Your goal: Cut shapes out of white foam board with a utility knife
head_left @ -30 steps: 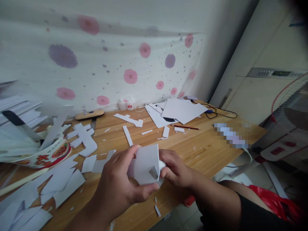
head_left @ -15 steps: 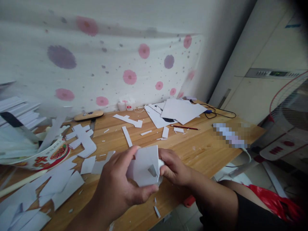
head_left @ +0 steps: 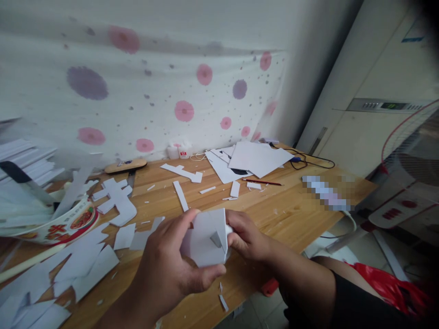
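Note:
Between my two hands, above the near part of the wooden table (head_left: 260, 219), is a small white folded-board piece (head_left: 204, 240) with a slit and a raised flap on its face. My left hand (head_left: 168, 260) grips it from the left, thumb along the lower edge and fingers at the top. On the right side, my right hand (head_left: 245, 237) is closed round a rounded white part behind the board. What that part is cannot be made out, as fingers and board cover most of it.
White offcuts (head_left: 85, 269) and cut strips (head_left: 180, 195) lie scattered across the table. A printed paper bowl (head_left: 65, 224) holding tools stands left. At the back are white sheets (head_left: 260, 157), a pencil (head_left: 263, 182) and a tan case (head_left: 125, 166). A fan (head_left: 408, 183) stands right.
Almost nothing differs. Both hands keep the same hold on the white piece, and the whole view has shifted very slightly.

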{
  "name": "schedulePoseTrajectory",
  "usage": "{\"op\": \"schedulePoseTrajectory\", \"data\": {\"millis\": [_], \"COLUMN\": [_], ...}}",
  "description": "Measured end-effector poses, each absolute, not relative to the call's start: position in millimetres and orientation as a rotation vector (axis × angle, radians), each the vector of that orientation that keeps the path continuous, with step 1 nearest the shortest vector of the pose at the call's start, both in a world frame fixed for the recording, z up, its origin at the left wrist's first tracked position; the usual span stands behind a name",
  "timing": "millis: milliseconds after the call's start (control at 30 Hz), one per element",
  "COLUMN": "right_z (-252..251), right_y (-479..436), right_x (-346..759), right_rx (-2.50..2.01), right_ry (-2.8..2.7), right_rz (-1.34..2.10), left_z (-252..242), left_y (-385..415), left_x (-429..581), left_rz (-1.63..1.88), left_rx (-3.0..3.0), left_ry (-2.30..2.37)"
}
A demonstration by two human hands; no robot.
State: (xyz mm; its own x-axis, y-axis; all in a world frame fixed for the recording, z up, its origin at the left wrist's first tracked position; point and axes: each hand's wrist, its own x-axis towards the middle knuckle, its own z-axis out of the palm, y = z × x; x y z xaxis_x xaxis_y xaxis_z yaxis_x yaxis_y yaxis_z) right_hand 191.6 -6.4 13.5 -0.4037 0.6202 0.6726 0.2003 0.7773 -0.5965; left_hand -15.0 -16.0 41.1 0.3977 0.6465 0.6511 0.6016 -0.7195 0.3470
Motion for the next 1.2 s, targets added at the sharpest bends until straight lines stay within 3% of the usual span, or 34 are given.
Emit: {"op": "schedulePoseTrajectory", "data": {"millis": [1200], "right_z": [7.6], "right_y": [5.7], "right_x": [194.3], "right_rx": [-0.727], "right_ry": [-1.963], "right_rz": [0.47], "left_z": [38.9], "left_y": [-13.1], "left_x": [-15.6], "left_rz": [1.225], "left_rx": [2.541], "left_ry": [1.107]}}
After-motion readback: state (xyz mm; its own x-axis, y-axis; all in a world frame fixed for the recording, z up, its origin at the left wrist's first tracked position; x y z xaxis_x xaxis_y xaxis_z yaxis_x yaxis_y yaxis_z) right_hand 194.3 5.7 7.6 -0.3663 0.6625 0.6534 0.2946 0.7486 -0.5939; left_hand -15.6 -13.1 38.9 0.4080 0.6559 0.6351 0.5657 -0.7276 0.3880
